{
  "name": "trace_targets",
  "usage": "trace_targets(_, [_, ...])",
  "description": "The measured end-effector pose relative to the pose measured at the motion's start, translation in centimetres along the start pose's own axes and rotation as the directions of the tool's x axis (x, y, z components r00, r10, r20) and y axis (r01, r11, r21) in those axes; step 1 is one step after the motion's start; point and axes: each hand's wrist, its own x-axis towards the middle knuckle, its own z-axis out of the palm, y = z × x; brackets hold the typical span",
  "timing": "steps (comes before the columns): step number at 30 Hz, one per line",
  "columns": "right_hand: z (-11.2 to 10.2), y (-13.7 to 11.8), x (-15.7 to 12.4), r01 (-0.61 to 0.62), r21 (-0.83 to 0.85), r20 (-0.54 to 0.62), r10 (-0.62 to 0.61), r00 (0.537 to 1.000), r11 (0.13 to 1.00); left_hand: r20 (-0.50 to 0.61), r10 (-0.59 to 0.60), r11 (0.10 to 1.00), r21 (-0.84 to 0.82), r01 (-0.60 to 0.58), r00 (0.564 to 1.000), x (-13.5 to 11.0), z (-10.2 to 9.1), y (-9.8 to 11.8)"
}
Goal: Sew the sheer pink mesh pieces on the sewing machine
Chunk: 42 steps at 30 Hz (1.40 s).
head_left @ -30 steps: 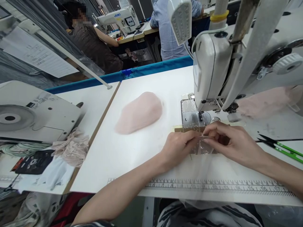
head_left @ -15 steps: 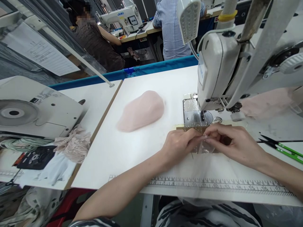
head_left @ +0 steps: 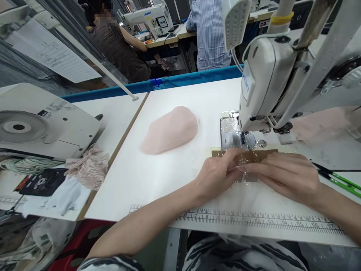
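My left hand [head_left: 216, 171] is closed in a pinch just in front of the sewing machine's needle plate [head_left: 229, 133]. Facing it, my right hand [head_left: 293, 177] has its fingers closed, their tips meeting those of the left. Between them is a thin, see-through sheer fabric [head_left: 239, 210], which hangs down over the table edge towards my lap; its exact outline is hard to make out. Under the fingers lies a brown strip [head_left: 266, 153] covered with shiny clear tape. The sewing machine head [head_left: 262, 82] stands right behind my hands.
A pale pink fabric piece [head_left: 172, 130] lies left on the white table. Green-handled thread snips [head_left: 341, 178] lie at the right. A ruler scale [head_left: 254, 220] runs along the front edge. Another machine [head_left: 47, 124] and a bundle of pink ties [head_left: 88, 167] are at left. Two people sit beyond.
My right hand has turned over, its back now upward and fingers flatter, uncovering more of the brown strip. The left hand stays nearly in place. The view has shifted slightly.
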Motion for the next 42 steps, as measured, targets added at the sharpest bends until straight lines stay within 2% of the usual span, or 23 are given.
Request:
trace_targets(3, [-0.2, 0.4, -1.4, 0.144, -0.081, 0.018, -0.143, 0.990, 0.986, 0.012, 0.119, 0.993, -0.012, -0.118, 0.993, 0.1, 0.0, -0.1])
trace_targets(6, [-0.5, 0.2, -2.7, 0.249, -0.126, 0.060, -0.244, 0.968, 0.960, -0.100, 0.247, 0.968, 0.065, -0.241, 0.964, 0.0, 0.3, -0.4])
trace_targets(8, [-0.8, -0.3, -3.1, 0.243, -0.176, 0.073, -0.234, 0.969, 0.954, -0.147, 0.283, 0.955, 0.128, -0.266, 0.948, -0.1, 0.4, -0.3])
trace_targets(10, [-1.2, -0.9, -2.9, 0.186, -0.182, 0.080, -0.174, 0.981, 0.965, -0.143, 0.284, 0.952, 0.159, -0.261, 0.948, -0.2, 0.2, 0.2])
trace_targets(12, [-1.8, -1.3, -2.1, 0.179, -0.112, 0.121, -0.165, 0.979, 0.978, -0.098, 0.207, 0.972, 0.133, -0.194, 0.973, -0.2, -0.4, 1.1])
trace_targets(14, [-2.7, -1.7, -0.8, 0.135, -0.058, 0.148, -0.126, 0.981, 0.989, 0.004, 0.058, 0.997, 0.047, -0.058, 0.998, 0.0, -1.2, 2.2])
trace_targets(16, [-3.2, -1.9, 0.5, 0.025, -0.007, 0.172, -0.023, 0.985, 1.000, 0.151, -0.089, 0.995, -0.026, 0.094, 0.984, 0.3, -1.7, 3.0])
trace_targets(18, [-3.1, -1.8, 1.4, -0.132, 0.061, 0.242, 0.114, 0.964, 0.989, 0.228, -0.175, 0.984, 0.000, 0.180, 0.958, 0.7, -1.8, 3.2])
trace_targets(21, [-1.7, -0.7, 1.9, -0.344, 0.064, 0.334, 0.305, 0.892, 0.937, 0.204, -0.231, 0.965, 0.172, 0.197, 0.951, 1.2, -0.8, 2.3])
trace_targets(24, [-0.1, 0.8, 1.8, -0.434, 0.038, 0.306, 0.402, 0.863, 0.900, 0.156, -0.260, 0.926, 0.321, 0.201, 0.953, 1.2, 0.2, 1.0])
trace_targets(26, [0.6, 1.5, 1.6, -0.455, 0.040, 0.271, 0.429, 0.862, 0.889, 0.100, -0.205, 0.908, 0.390, 0.151, 0.974, 1.0, 0.4, 0.6])
trace_targets(29, [1.1, 2.1, 1.4, -0.464, 0.022, 0.247, 0.445, 0.861, 0.885, 0.027, 0.028, 0.864, 0.503, -0.038, 0.999, 0.7, 0.4, 0.4])
trace_targets(31, [1.2, 2.3, 1.2, -0.464, 0.005, 0.236, 0.450, 0.861, 0.886, 0.007, 0.186, 0.804, 0.573, -0.157, 0.983, 0.5, 0.5, 0.4])
trace_targets(34, [1.2, 2.6, 0.9, -0.466, -0.002, 0.232, 0.454, 0.861, 0.885, 0.016, 0.312, 0.738, 0.626, -0.253, 0.950, 0.0, 0.6, 0.6])
trace_targets(38, [1.4, 2.4, 0.8, -0.399, -0.082, 0.189, 0.407, 0.894, 0.913, 0.102, 0.306, 0.709, 0.639, -0.298, 0.946, -0.5, 0.5, 1.2])
trace_targets(42, [1.4, 2.0, 0.6, -0.195, -0.288, 0.208, 0.260, 0.943, 0.938, 0.155, 0.232, 0.734, 0.620, -0.277, 0.960, -0.6, 0.1, 1.6])
